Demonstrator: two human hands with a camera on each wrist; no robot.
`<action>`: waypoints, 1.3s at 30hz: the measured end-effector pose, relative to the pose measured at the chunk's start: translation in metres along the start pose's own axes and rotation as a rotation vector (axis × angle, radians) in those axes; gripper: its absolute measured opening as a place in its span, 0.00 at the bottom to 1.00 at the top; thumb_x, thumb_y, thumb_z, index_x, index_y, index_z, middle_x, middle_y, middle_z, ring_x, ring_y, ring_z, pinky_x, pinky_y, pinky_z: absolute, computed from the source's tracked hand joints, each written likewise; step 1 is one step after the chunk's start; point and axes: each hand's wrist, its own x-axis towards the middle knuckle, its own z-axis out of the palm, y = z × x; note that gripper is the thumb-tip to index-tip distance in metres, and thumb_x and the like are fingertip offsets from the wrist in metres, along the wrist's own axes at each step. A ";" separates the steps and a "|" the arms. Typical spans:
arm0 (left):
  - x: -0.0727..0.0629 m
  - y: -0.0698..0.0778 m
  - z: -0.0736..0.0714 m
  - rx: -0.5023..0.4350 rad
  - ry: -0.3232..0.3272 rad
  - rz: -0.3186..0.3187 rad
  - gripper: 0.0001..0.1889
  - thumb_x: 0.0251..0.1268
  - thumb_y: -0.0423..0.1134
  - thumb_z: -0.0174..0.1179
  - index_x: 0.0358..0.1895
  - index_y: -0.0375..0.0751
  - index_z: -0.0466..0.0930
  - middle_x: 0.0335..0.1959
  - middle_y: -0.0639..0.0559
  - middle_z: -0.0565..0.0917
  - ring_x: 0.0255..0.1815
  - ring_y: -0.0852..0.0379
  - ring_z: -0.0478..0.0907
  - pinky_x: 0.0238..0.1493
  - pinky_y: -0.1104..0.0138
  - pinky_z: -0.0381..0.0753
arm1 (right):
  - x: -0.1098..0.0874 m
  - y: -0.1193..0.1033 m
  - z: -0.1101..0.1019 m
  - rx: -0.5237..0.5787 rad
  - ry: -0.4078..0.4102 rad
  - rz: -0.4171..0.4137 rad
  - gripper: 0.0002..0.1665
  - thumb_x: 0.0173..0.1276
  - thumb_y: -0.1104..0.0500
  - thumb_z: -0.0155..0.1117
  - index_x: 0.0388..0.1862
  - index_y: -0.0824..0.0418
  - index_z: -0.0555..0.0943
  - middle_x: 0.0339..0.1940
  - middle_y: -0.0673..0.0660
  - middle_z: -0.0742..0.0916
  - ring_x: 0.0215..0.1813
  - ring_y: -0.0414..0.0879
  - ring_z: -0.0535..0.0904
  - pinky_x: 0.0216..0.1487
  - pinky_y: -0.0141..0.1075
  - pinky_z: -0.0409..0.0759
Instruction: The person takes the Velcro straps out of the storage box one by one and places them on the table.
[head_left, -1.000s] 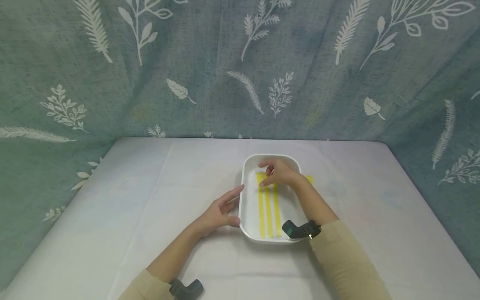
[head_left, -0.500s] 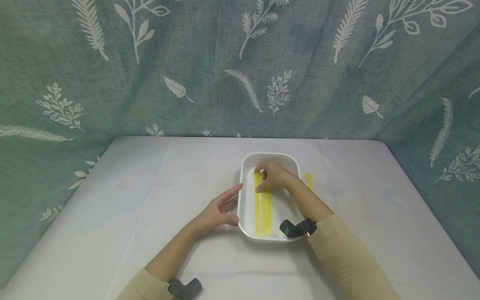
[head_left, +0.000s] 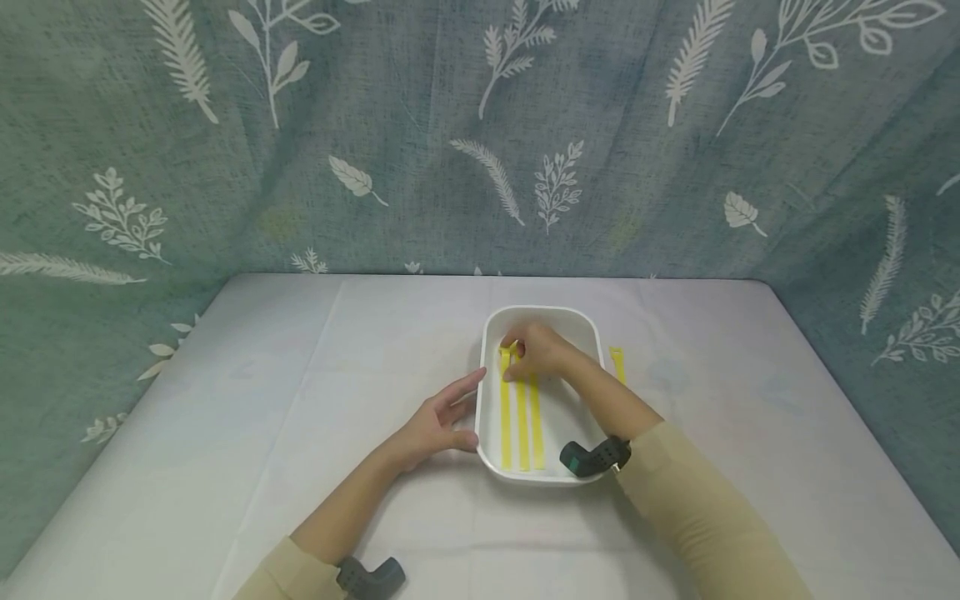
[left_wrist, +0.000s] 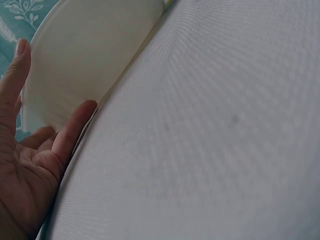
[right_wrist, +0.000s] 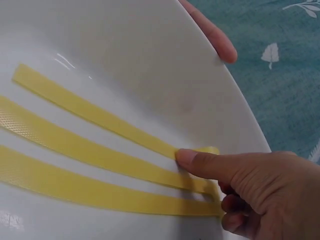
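Yellow strips [head_left: 522, 425], three of them, lie lengthwise and side by side in the white tray [head_left: 566, 412], right of centre in the head frame. That much looks done; a fourth strip [head_left: 618, 363] lies on the worktop [head_left: 375, 350] just past the tray's right rim, untouched, and I judge it is what remains, perhaps with some settling of the leftmost strip [head_left: 506, 425]. My right hand [head_left: 537, 352] seems to pinch that one near its top end, between thumb and curled fingers. My left hand [head_left: 438, 429] grasps nothing, its loosely extended fingers touching the tray's left side. The right-wrist view adds a fine bumpy texture on two strips at its left edge, but misses the fourth strip. The left-wrist view gives the tray's outer wall [left_wrist: 85, 55], not the strips within.
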 end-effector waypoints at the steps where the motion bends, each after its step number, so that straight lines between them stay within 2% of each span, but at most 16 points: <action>1: 0.000 0.000 0.000 0.001 0.000 0.000 0.54 0.45 0.46 0.74 0.75 0.47 0.48 0.77 0.48 0.45 0.75 0.38 0.44 0.58 0.58 0.77 | 0.000 0.000 0.000 0.001 0.005 -0.015 0.30 0.45 0.58 0.80 0.48 0.65 0.82 0.27 0.52 0.78 0.31 0.42 0.71 0.33 0.29 0.70; 8: -0.001 0.000 0.000 0.006 0.001 -0.005 0.54 0.45 0.45 0.74 0.75 0.47 0.48 0.77 0.48 0.45 0.75 0.38 0.44 0.59 0.57 0.76 | 0.000 -0.001 0.001 0.050 0.024 -0.067 0.22 0.51 0.62 0.75 0.46 0.66 0.81 0.25 0.51 0.78 0.26 0.40 0.69 0.27 0.27 0.68; 14: -0.001 0.002 0.000 0.035 0.006 0.001 0.53 0.46 0.47 0.73 0.75 0.51 0.50 0.77 0.50 0.45 0.75 0.39 0.45 0.62 0.58 0.72 | -0.001 -0.002 -0.001 0.092 0.071 -0.075 0.20 0.58 0.60 0.70 0.48 0.66 0.79 0.30 0.55 0.82 0.28 0.41 0.72 0.29 0.26 0.71; 21: -0.001 0.003 0.001 0.029 0.013 -0.020 0.51 0.47 0.46 0.73 0.75 0.54 0.51 0.77 0.52 0.45 0.76 0.40 0.44 0.60 0.59 0.74 | -0.001 -0.004 -0.003 0.293 0.041 -0.014 0.21 0.61 0.62 0.65 0.53 0.67 0.77 0.28 0.56 0.83 0.26 0.43 0.81 0.27 0.30 0.79; 27: -0.001 0.003 0.000 0.025 0.013 -0.023 0.53 0.45 0.47 0.73 0.75 0.51 0.49 0.77 0.51 0.46 0.76 0.40 0.45 0.60 0.60 0.74 | -0.001 -0.007 -0.004 0.407 0.046 0.006 0.26 0.61 0.64 0.66 0.58 0.68 0.75 0.25 0.53 0.80 0.33 0.47 0.85 0.38 0.33 0.85; 34: 0.000 0.003 0.001 0.003 0.009 -0.023 0.53 0.46 0.43 0.74 0.75 0.50 0.49 0.77 0.50 0.45 0.76 0.40 0.44 0.58 0.60 0.76 | -0.005 -0.006 -0.007 0.613 0.023 -0.056 0.29 0.62 0.69 0.62 0.62 0.70 0.70 0.27 0.55 0.80 0.30 0.45 0.83 0.41 0.44 0.85; 39: 0.000 0.003 0.001 0.009 0.011 -0.030 0.53 0.47 0.43 0.73 0.75 0.49 0.49 0.77 0.51 0.45 0.76 0.40 0.44 0.57 0.59 0.77 | -0.007 -0.004 -0.009 0.662 0.024 -0.090 0.31 0.64 0.66 0.62 0.66 0.69 0.68 0.33 0.57 0.83 0.34 0.46 0.84 0.44 0.47 0.85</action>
